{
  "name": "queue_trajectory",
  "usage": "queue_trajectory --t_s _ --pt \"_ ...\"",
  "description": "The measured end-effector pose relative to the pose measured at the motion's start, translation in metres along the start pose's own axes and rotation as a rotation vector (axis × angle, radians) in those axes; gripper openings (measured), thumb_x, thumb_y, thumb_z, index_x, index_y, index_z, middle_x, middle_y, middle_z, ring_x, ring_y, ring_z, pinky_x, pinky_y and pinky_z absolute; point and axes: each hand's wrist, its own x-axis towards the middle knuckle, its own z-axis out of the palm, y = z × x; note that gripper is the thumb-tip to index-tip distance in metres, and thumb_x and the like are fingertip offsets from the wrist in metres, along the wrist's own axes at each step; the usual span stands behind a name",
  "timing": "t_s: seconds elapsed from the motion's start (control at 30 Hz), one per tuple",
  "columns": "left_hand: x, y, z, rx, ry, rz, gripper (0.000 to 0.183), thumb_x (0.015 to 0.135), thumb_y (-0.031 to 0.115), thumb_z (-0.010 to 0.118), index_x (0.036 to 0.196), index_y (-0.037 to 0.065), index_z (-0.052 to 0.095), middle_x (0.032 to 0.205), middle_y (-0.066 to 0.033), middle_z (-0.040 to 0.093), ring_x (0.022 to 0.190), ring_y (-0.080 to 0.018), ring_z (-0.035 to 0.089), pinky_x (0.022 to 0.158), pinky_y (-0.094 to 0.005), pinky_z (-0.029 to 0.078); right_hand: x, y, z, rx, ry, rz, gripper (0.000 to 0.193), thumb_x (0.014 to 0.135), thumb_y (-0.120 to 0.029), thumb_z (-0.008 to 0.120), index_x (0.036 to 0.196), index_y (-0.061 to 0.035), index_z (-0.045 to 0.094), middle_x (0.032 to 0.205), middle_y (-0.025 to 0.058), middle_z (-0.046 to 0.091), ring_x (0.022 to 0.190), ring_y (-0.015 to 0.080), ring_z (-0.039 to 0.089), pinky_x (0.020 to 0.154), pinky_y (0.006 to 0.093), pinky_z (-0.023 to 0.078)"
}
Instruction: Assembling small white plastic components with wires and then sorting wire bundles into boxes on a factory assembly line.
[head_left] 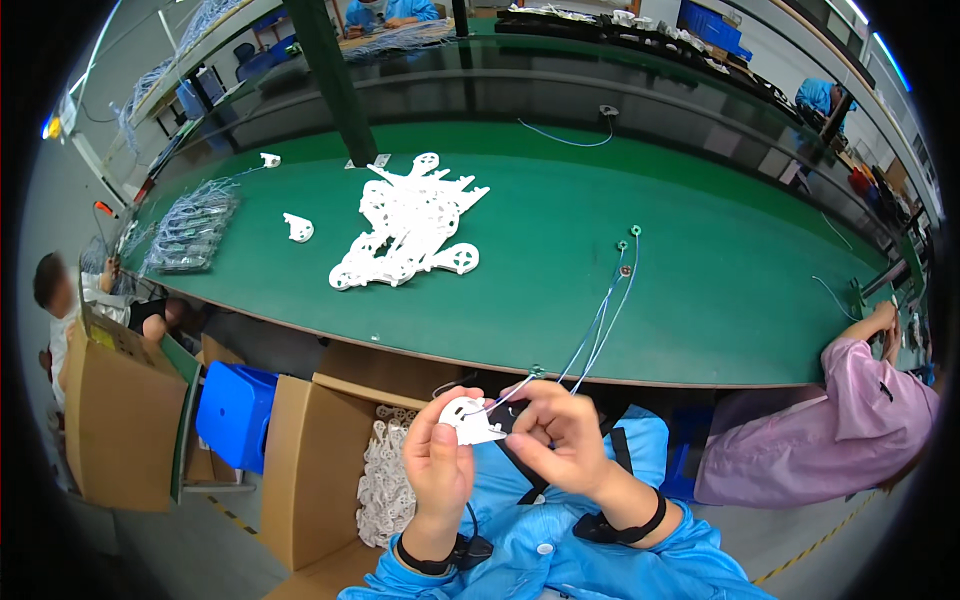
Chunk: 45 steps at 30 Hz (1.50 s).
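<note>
My left hand (440, 462) grips a white plastic part (470, 421) with a rounded end and cut-outs, held between thumb and fingers in front of the table edge. A thin blue-white cable (507, 397) runs over the part toward a small green ring-shaped piece (537, 371). On the part's right side, my right hand (563, 436) has its fingers curled, with the thumb close to the part's edge; what they pinch is hidden. More cables (600, 325) with small green and brown round ends (625, 271) lie on the table just beyond.
On the green table (540, 280) lie a pile of white plastic parts (410, 220), one loose part (298, 228) and bundled cables (195, 228). A cardboard box (300, 470) of white pieces (386, 475) stands below left. A person in pink (800, 430) works at the right.
</note>
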Motion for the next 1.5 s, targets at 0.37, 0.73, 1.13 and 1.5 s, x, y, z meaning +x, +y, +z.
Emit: queue_trajectory --t_s 0.37,0.73,1.13,1.5 --pt "-0.004 0.003 -0.002 0.093 -0.055 0.007 0.051 0.092 0.037 0.057 0.118 -0.007 0.051 0.110 -0.0229 0.057 0.097 -0.0289 0.061 0.087 -0.0406 0.051 0.003 0.010 -0.014 0.806 0.121 0.730 0.032 0.099 -0.018 0.043 0.125 0.0001 0.049 0.113 0.0173 0.059 0.086 0.0170 0.059 0.068 0.0227 0.047" --pt "0.002 0.004 -0.005 0.108 0.068 -0.001 0.055 0.092 0.038 0.056 0.119 -0.009 0.047 0.113 -0.0224 0.054 0.103 -0.0289 0.059 0.094 -0.0410 0.049 0.000 -0.007 -0.030 0.770 0.097 0.430 0.040 0.088 -0.004 0.060 0.126 0.0013 0.048 0.113 0.0167 0.058 0.100 0.0201 0.059 0.080 0.0279 0.050" --pt "0.002 -0.028 0.002 -0.090 -0.098 -0.287 0.060 0.087 0.040 0.060 0.130 0.003 0.042 0.127 -0.0138 0.050 0.113 -0.0262 0.054 0.092 -0.0432 0.049 -0.001 -0.013 -0.024 -0.084 0.081 0.085 0.023 0.083 0.007 0.060 0.106 0.0039 0.059 0.114 0.0183 0.059 0.095 0.0204 0.061 0.078 0.0291 0.051" --pt "0.000 -0.040 0.013 0.069 -0.171 -0.137 0.063 0.081 0.038 0.069 0.128 0.004 0.045 0.130 -0.0128 0.046 0.113 -0.0194 0.051 0.095 -0.0331 0.043 0.002 -0.018 -0.017 -0.224 0.198 0.164 0.017 0.077 0.006 0.068 0.093 0.0041 0.064 0.100 0.0168 0.062 0.089 0.0215 0.063 0.075 0.0288 0.052"
